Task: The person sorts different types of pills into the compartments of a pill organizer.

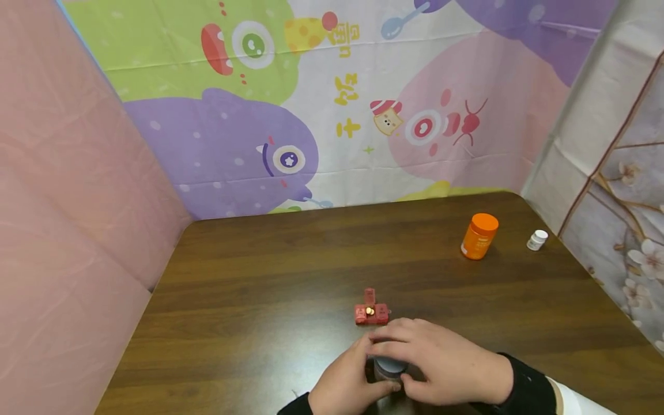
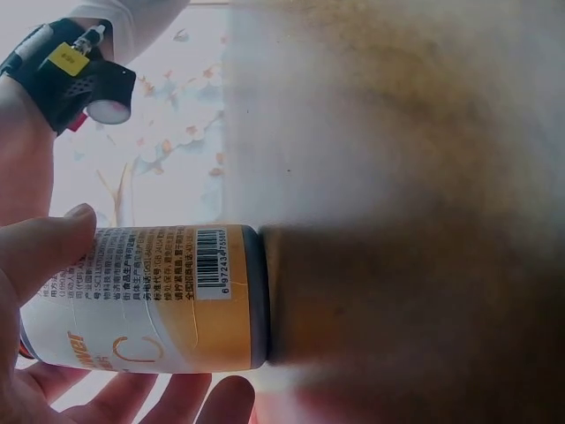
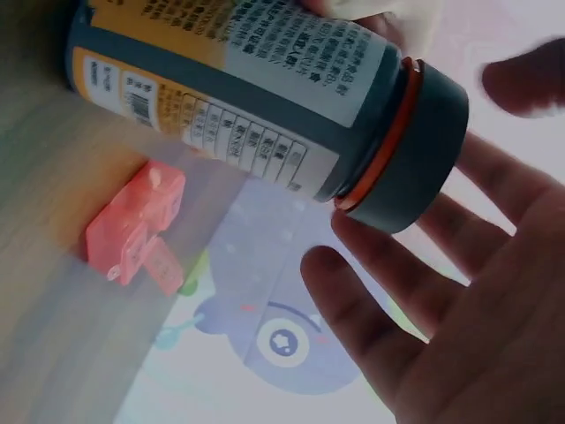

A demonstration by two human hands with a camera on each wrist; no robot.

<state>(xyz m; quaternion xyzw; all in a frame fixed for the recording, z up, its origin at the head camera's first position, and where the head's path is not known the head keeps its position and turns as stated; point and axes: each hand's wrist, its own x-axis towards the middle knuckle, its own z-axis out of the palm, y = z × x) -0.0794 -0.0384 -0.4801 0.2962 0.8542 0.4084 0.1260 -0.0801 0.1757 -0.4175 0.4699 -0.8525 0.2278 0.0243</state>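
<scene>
A dark grey supplement bottle [image 2: 203, 327] with an orange-and-white label stands at the table's near side. My left hand [image 1: 344, 380] grips its body, thumb on one side and fingers curled round the other. Over the top is my right hand [image 1: 441, 360]. In the right wrist view its fingers [image 3: 397, 274] spread alongside the dark cap [image 3: 419, 146], and the thumb is apart from it. An orange ring shows under the cap. Just beyond the hands lies a red pill box [image 1: 381, 312] with one lid raised and yellowish pills in that compartment.
An orange bottle [image 1: 478, 237] stands at the back right of the wooden table [image 1: 249, 271]. Further right, near the table edge, is a small white bottle [image 1: 536, 240]. A cartoon-printed cloth [image 1: 353, 161] hangs behind, with a pink cloth [image 1: 78, 202] along the left.
</scene>
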